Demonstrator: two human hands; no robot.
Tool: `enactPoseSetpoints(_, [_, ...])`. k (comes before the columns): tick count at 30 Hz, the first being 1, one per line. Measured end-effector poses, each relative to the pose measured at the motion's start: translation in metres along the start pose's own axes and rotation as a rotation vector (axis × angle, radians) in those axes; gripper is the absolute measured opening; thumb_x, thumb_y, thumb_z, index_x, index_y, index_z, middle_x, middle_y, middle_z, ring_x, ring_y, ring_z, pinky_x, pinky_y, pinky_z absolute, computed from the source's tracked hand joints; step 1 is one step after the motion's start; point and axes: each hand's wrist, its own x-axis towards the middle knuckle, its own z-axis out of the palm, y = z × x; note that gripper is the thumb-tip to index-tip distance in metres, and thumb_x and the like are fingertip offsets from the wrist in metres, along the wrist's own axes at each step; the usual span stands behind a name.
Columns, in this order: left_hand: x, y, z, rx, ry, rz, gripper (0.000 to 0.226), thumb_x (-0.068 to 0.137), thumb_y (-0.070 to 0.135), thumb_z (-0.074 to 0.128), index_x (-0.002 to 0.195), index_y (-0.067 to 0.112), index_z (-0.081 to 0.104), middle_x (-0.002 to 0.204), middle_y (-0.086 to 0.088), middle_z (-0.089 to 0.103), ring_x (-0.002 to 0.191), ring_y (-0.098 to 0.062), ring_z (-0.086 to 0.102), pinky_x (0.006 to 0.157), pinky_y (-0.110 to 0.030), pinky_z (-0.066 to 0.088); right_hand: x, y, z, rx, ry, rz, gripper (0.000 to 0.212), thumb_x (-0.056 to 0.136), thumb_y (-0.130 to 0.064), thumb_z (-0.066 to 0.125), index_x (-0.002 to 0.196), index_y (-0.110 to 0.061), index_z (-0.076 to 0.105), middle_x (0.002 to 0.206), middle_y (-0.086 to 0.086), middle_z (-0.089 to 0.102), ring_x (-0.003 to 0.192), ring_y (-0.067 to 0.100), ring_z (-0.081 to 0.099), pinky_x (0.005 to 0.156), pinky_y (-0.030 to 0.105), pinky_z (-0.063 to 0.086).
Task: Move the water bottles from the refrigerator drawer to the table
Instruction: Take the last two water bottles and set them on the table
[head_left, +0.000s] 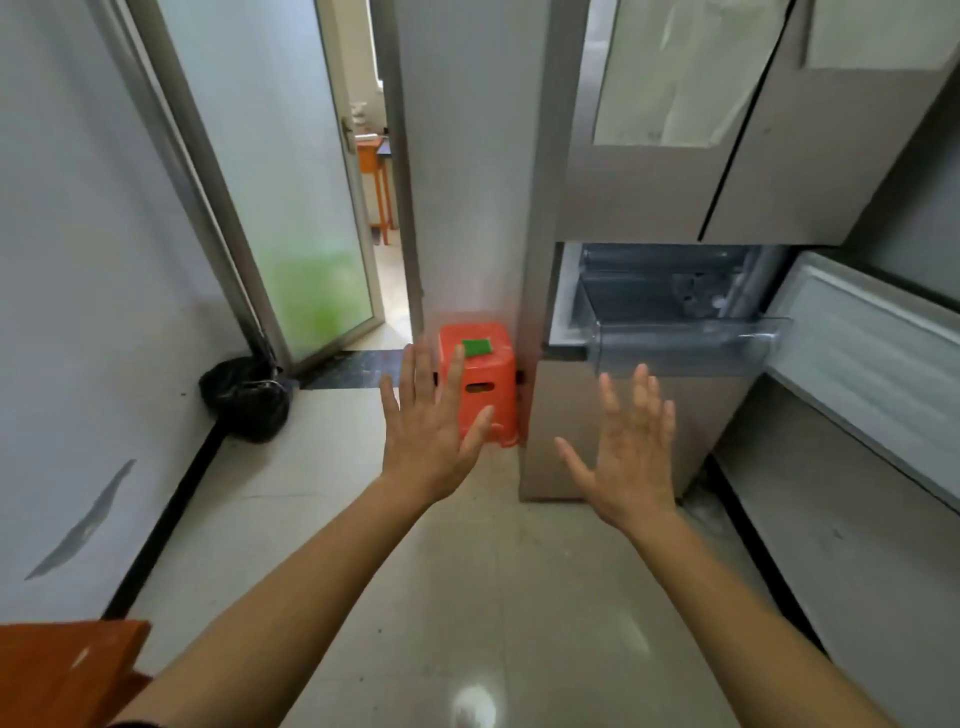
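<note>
Both empty, fingers spread: left hand (431, 441), right hand (628, 457). Clear plastic refrigerator drawer (680, 338) pulled out at right, contents too blurred to tell. Glossy tiled floor (467, 597); orange table (67, 670) corner bottom left.

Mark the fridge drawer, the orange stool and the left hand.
fridge drawer (685, 345): head view, clear front wall.
orange stool (501, 374): head view, front side.
left hand (428, 447): head view, back of the hand.
</note>
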Motion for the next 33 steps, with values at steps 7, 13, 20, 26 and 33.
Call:
enactPoseSetpoints(7, [0.151,0.133,0.072,-0.058,-0.182,0.193,0.076,0.096,0.067,0.018,0.155,0.030,-0.011,0.163,-0.006,-0.021,0.148,-0.024,-0.025,0.120,-0.055,-0.006,0.083,0.156,-0.006,-0.096,-0.019,0.280,0.094,0.088,-0.070,0.040,0.158,-0.018,0.005,0.164,0.015,-0.015,0.152,0.031,-0.012,0.122,0.053,0.003])
enactPoseSetpoints(13, [0.231,0.226,0.142,-0.044,-0.299,0.303,0.077,0.096,0.069,0.016,0.156,0.030,-0.012,0.162,-0.006,-0.023,0.148,-0.024,-0.025,0.120,-0.055,-0.007,0.129,0.277,0.007,-0.101,-0.045,0.428,0.091,0.091,-0.070,0.038,0.158,-0.016,0.009,0.164,0.018,-0.002,0.152,0.033,-0.005,0.122,0.051,0.005])
enactPoseSetpoints(20, [0.304,0.307,0.216,-0.055,-0.404,0.122,0.082,0.093,0.072,0.015,0.155,0.029,-0.015,0.161,-0.006,-0.025,0.146,-0.025,-0.027,0.120,-0.056,-0.008,0.210,0.395,0.042,-0.005,-0.205,0.397,0.093,0.092,-0.072,0.034,0.159,-0.017,-0.002,0.165,0.016,-0.007,0.152,0.031,-0.009,0.122,0.047,0.002])
enactPoseSetpoints(26, [0.364,0.338,0.246,-0.004,-0.400,0.025,0.080,0.095,0.070,0.016,0.156,0.028,-0.013,0.162,-0.006,-0.022,0.148,-0.025,-0.023,0.120,-0.054,-0.008,0.301,0.459,0.063,0.101,-0.320,0.297,0.082,0.097,-0.062,0.037,0.158,-0.015,0.010,0.164,0.014,0.013,0.152,0.031,0.007,0.122,0.043,0.015])
enactPoseSetpoints(33, [0.423,0.323,0.302,0.019,-0.495,-0.043,0.075,0.097,0.065,0.016,0.157,0.026,-0.006,0.164,-0.008,-0.015,0.151,-0.026,-0.014,0.121,-0.053,-0.002,0.367,0.474,0.119,0.162,-0.417,0.262,0.067,0.098,-0.054,0.045,0.151,-0.016,0.029,0.152,0.010,0.039,0.140,0.026,0.035,0.107,0.043,0.039])
